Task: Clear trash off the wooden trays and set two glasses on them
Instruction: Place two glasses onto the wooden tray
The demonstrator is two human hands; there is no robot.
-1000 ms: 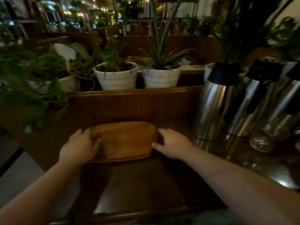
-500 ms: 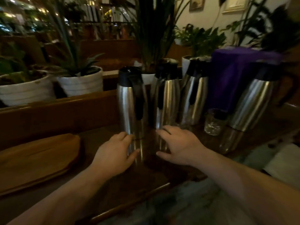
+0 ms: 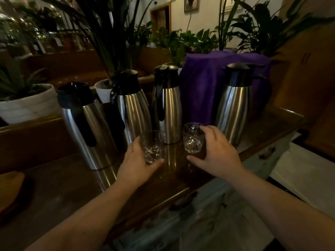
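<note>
Wooden tray (image 3: pixel 10 189) cut off at left edge, 2 glasses (image 3: pixel 152 146) in hand.

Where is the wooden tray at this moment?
In the head view, the wooden tray lies at the far left edge of the dark counter, left of the steel jugs, apart from both hands.

Left hand (image 3: pixel 137 163), right hand (image 3: pixel 215 153) extended forward (fingers curled, gripping).

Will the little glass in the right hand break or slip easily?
Probably breakable: the glass looks clear and thin. It may be slippery, though its bumpy pattern should help the right hand grip. It looks empty, so likely light, and short, so unlikely to tip.
</note>
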